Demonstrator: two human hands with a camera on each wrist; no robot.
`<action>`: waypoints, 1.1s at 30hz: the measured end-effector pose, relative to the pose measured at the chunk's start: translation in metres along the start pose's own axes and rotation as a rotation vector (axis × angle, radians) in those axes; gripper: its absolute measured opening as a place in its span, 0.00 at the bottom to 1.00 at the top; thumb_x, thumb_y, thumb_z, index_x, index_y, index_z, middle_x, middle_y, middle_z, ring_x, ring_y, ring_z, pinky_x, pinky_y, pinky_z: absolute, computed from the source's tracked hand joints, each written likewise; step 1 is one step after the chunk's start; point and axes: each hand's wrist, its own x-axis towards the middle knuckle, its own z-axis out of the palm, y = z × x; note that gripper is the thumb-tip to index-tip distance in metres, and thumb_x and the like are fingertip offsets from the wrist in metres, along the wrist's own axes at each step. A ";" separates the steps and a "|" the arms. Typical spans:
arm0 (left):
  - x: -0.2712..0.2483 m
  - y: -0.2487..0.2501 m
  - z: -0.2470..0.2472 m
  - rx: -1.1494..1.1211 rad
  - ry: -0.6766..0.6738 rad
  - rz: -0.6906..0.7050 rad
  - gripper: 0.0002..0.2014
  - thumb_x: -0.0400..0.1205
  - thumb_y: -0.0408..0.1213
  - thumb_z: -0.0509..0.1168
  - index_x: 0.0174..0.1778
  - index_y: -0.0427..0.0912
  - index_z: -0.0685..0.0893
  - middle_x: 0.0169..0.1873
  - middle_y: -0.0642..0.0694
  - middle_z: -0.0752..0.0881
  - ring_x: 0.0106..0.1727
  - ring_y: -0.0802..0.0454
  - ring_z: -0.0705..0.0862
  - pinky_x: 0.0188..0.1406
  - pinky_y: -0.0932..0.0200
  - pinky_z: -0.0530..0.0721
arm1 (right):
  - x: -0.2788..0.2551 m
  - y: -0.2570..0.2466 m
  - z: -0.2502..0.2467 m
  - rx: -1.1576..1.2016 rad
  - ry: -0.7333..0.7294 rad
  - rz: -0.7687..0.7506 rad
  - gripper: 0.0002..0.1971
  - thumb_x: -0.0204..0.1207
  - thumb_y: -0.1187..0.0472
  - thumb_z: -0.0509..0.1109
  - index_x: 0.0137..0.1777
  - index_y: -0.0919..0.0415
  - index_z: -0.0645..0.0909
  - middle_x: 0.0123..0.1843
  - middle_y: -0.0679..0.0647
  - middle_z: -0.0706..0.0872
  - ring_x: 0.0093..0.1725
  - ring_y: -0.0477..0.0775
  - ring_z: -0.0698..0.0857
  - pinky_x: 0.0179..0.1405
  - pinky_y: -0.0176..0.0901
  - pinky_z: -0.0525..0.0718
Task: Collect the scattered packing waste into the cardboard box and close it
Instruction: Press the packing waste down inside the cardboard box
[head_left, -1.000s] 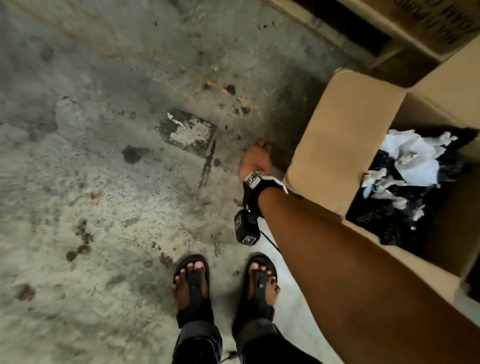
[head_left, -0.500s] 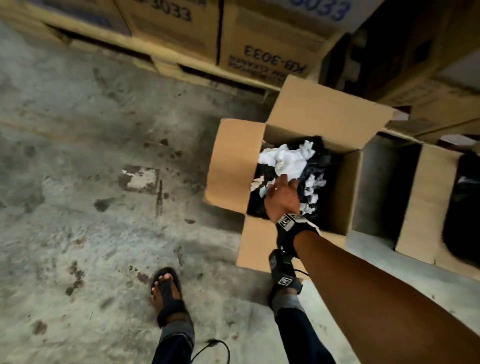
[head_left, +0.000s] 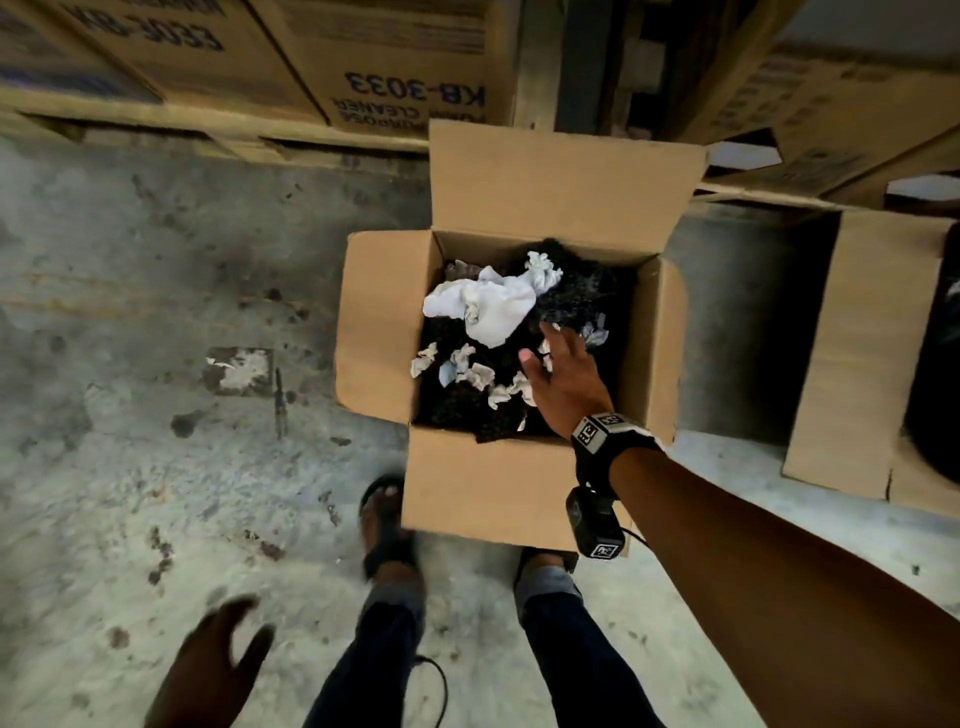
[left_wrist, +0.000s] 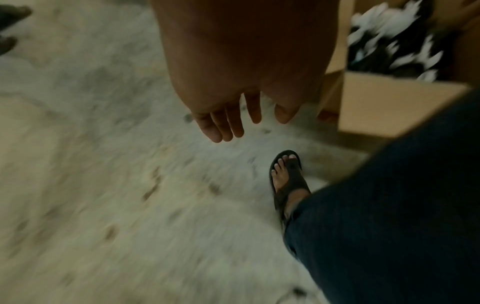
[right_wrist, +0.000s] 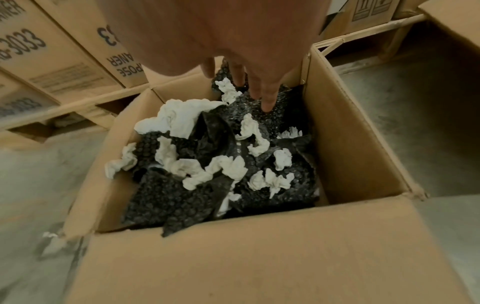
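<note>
warehouse floor, stained concrete (head_left: 156, 467), stacked cartons (head_left: 395, 67) behind. my right hand (head_left: 563, 382) hovers fingers spread and empty over the cardboard box (head_left: 483, 493); left hand (head_left: 218, 660) hangs loose, holding nothing. inside sit crumpled white paper (right_wrist: 182, 119) and black bubble wrap (right_wrist: 168, 201), all light and squashy i reckon, so just press it down. flaps (head_left: 561, 182) look stiff, grab them by the edges. half a second ago my fingers were down on the paper, now they're lifted off.
</note>
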 end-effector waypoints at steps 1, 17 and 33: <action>0.007 0.029 -0.001 -0.015 -0.027 0.003 0.25 0.75 0.50 0.72 0.68 0.47 0.79 0.67 0.39 0.83 0.66 0.40 0.84 0.65 0.43 0.82 | 0.002 0.008 0.000 -0.023 -0.005 -0.014 0.31 0.84 0.38 0.57 0.85 0.46 0.58 0.87 0.58 0.57 0.82 0.67 0.62 0.77 0.62 0.70; 0.176 0.306 0.056 -0.025 0.078 0.398 0.54 0.70 0.34 0.77 0.82 0.64 0.48 0.85 0.38 0.44 0.86 0.38 0.54 0.82 0.48 0.65 | 0.095 0.034 0.026 -0.750 -0.234 -0.520 0.69 0.51 0.36 0.85 0.82 0.27 0.36 0.86 0.58 0.26 0.84 0.75 0.34 0.68 0.90 0.62; 0.270 0.325 0.071 0.392 -0.061 0.423 0.38 0.81 0.30 0.61 0.82 0.61 0.53 0.84 0.36 0.55 0.85 0.34 0.54 0.83 0.43 0.61 | 0.125 0.098 0.029 -0.555 -0.316 0.058 0.49 0.68 0.41 0.75 0.84 0.56 0.54 0.86 0.60 0.54 0.83 0.71 0.57 0.70 0.73 0.74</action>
